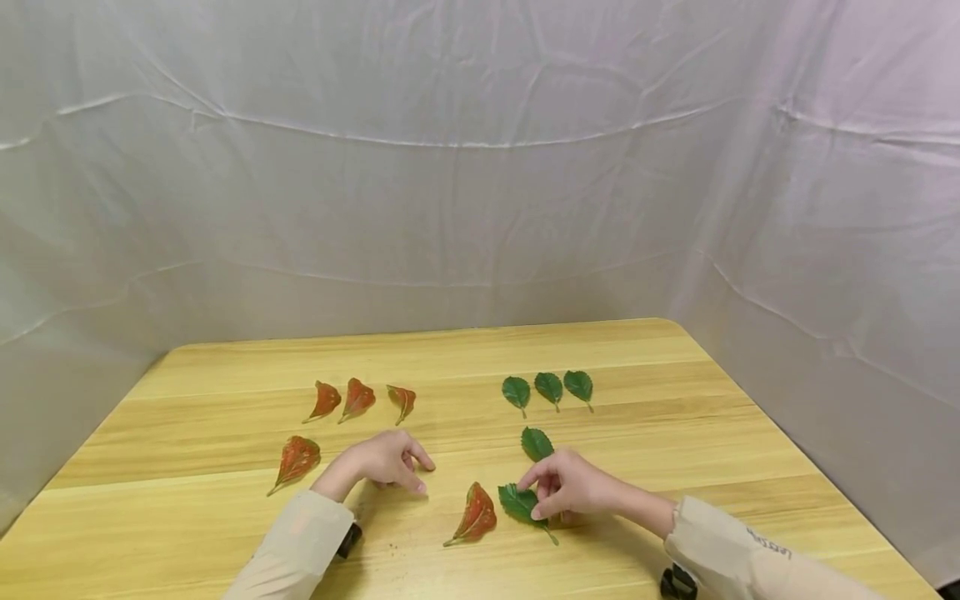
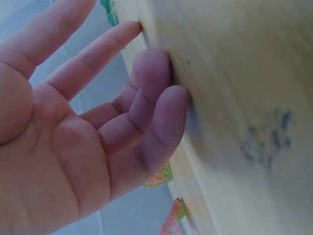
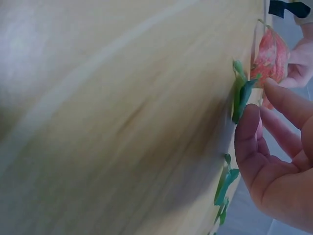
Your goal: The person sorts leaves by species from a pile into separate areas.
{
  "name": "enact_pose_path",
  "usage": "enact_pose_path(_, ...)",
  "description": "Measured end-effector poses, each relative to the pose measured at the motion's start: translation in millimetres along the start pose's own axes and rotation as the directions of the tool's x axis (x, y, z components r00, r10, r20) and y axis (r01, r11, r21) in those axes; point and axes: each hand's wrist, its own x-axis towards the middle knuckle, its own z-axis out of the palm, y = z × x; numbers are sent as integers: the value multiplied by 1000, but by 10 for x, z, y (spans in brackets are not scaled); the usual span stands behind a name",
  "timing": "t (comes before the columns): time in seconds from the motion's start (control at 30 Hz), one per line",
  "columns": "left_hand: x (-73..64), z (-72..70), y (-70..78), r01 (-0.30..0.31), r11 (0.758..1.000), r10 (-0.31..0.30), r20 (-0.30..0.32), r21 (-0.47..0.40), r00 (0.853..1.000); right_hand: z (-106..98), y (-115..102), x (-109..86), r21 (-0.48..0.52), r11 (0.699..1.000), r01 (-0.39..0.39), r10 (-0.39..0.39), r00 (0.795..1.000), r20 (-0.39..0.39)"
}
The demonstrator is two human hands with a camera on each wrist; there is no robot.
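My right hand (image 1: pixel 573 485) is over a green leaf (image 1: pixel 517 502) with a serrated edge that lies near the front of the table. Thumb and index finger sit apart at that leaf, partly covering it; in the right wrist view the leaf (image 3: pixel 240 100) shows against the tabletop beside the fingertips. Just left of it lies a red leaf (image 1: pixel 476 515) with a stem. Another green leaf (image 1: pixel 536 442) is partly behind the right hand. My left hand (image 1: pixel 388 460) holds nothing; its loosely bent fingers (image 2: pixel 161 122) rest at the tabletop.
Three red leaves (image 1: pixel 358 398) form a row at the back left, with one more red leaf (image 1: pixel 298 457) in front of them. Three green leaves (image 1: pixel 548 387) line up at the back right. Grey cloth (image 1: pixel 450 208) hangs behind the wooden table (image 1: pixel 450 367).
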Motion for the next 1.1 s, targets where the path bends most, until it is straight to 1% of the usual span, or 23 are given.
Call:
enact_pose_path(0.2,-1,2,14,-13,1000,13,7,16,1000,31,12,-10,-21,1000,-16,17,999,34)
enact_pose_path(0.33,-1,2,20,-30,999,30,1,40,1000,41,18,-6,-34,999,-27,29,999,39)
enact_pose_path(0.43,3,6,22,-58,996,59,-8,70,998,48,24,3,-42,998,-35,37,999,38)
enact_pose_path(0.57,13,7,35,-97,991,101,-47,94,994,67,26,6,-43,998,-36,37,999,30)
enact_pose_path(0.67,22,10,66,-129,985,138,-81,110,987,82,20,0,-49,998,-37,38,999,24)
enact_pose_path(0.73,25,22,95,-163,978,176,-95,128,980,88,19,-3,-60,998,-36,38,999,20)
enact_pose_path(0.83,36,50,145,-230,963,246,-106,143,963,90,21,-3,-68,997,-26,27,999,17)
enact_pose_path(0.93,41,82,198,-283,948,300,-109,148,948,92,22,-5,-70,997,-16,17,1000,15)
enact_pose_path(1.0,39,102,236,-305,941,323,-110,149,940,94,21,-8,-66,998,-16,17,1000,13)
enact_pose_path(1.1,27,136,291,-323,937,338,-108,132,935,99,18,-13,-54,998,-21,22,1000,10)
